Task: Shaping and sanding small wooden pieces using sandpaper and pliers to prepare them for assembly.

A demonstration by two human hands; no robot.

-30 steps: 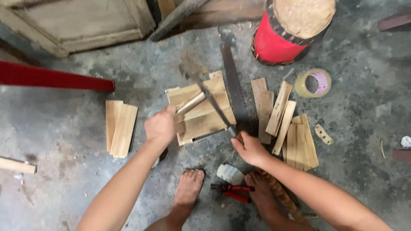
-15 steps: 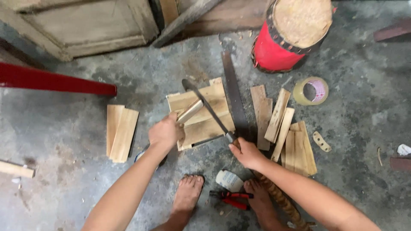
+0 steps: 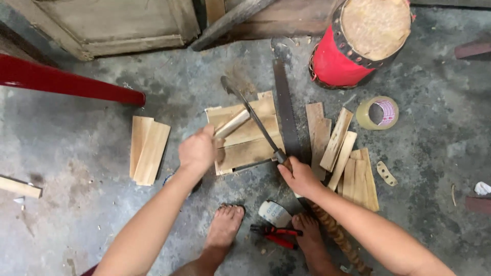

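Raised since a moment ago, the machete angles over the wood block.
Right hand grips its handle; left hand clasps a stiff, light wooden stick by its near end.

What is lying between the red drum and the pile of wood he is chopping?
A long hand saw lies on the floor between the red drum and the stacked boards, seen in the head view.

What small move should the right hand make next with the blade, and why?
Probably bring the long blade down onto the top end of the small wooden stick. The right hand holds the blade raised over the wooden board, and the left hand steadies the stick there, its fingers lower down the stick.
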